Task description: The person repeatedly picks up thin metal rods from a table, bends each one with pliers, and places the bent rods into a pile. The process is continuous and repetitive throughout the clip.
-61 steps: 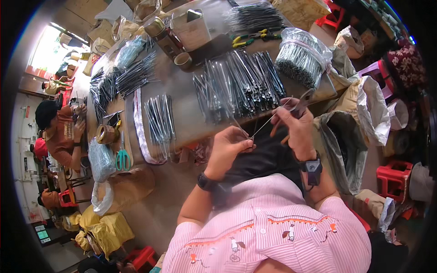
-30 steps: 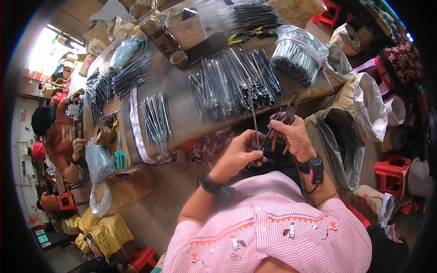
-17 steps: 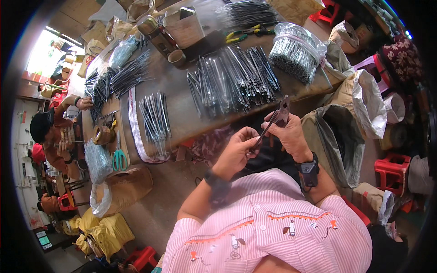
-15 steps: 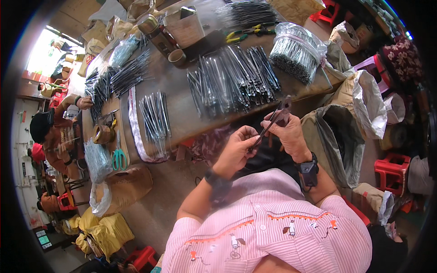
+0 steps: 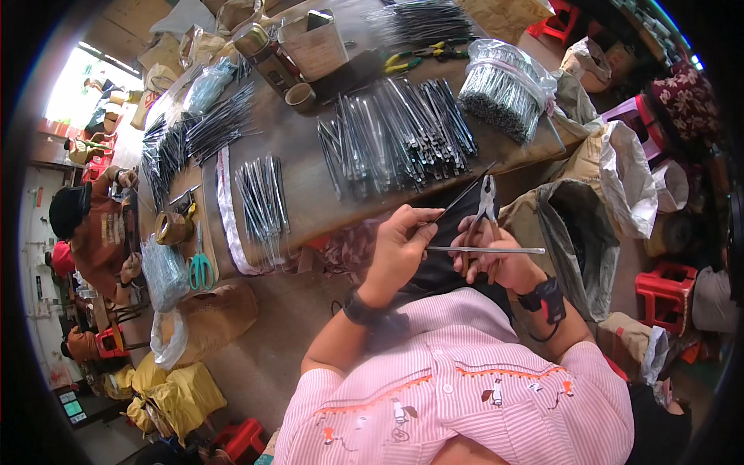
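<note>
In front of my body, my left hand (image 5: 403, 242) is closed in a pinch on two thin metal rods. The dark rod (image 5: 465, 191) slants up and away to the right; the silver rod (image 5: 511, 250) lies nearly level and crosses in front of my right hand's fingers. My right hand (image 5: 514, 262) is wrapped round a pair of pliers (image 5: 487, 205), their jaws pointing up and away from me. The pliers' jaws are apart from the dark rod's tip. Just beyond my hands, a wide row of thin metal rods (image 5: 399, 139) lies on the table (image 5: 333, 213).
A smaller rod bundle (image 5: 263, 201) and scissors (image 5: 201, 267) lie leftward. A plastic-wrapped bundle (image 5: 504, 93) sits at the table's right edge. Open sacks (image 5: 577, 248) and a red stool (image 5: 666, 298) stand at my right. A co-worker (image 5: 97, 232) sits at the far left.
My hands have moved apart a little. The pliers have turned upright in my right hand, away from the dark rod. A silver rod now shows level between my hands.
</note>
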Motion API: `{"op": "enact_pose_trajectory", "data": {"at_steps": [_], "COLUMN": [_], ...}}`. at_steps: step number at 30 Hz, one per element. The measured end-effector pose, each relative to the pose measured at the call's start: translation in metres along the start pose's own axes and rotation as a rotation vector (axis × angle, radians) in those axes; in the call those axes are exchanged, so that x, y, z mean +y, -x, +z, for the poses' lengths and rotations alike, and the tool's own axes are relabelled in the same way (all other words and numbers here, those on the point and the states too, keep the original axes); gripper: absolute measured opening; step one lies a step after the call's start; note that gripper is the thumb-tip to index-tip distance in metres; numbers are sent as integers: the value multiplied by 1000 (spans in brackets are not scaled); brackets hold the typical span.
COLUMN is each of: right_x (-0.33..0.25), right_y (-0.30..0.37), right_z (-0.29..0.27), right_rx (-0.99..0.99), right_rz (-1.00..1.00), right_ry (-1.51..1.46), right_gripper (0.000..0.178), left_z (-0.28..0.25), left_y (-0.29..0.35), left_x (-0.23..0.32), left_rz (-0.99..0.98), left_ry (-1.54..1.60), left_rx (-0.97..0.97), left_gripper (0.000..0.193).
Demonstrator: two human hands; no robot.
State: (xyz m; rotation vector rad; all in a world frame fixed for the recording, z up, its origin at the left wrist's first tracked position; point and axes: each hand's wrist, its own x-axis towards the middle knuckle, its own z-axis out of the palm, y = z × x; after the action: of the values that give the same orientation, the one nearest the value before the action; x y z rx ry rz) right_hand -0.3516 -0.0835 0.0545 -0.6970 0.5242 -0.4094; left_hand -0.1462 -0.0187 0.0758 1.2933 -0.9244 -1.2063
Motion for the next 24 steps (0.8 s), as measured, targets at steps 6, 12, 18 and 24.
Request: {"op": "enact_pose_trajectory", "data": {"at_steps": [6, 12, 18, 24], "right_x": [-9, -13, -14, -13], "right_y": [1, -2, -3, -4], "right_z": [4, -1, -3, -5], "right_rx": [127, 162, 217, 214], "right_rz": [-28, -237, -426, -403], "right_ry": [852, 1168, 1278, 1274], "right_gripper": [75, 73, 46, 39], "left_z": [1, 2, 2, -2], "left_y": [3, 2, 1, 0], "left_x": [10, 12, 8, 6], "left_rz": [126, 78, 55, 38], "left_ry": [-128, -119, -98, -109], "left_rx": [11, 23, 13, 6], "left_gripper": [22, 20, 18, 19]}}
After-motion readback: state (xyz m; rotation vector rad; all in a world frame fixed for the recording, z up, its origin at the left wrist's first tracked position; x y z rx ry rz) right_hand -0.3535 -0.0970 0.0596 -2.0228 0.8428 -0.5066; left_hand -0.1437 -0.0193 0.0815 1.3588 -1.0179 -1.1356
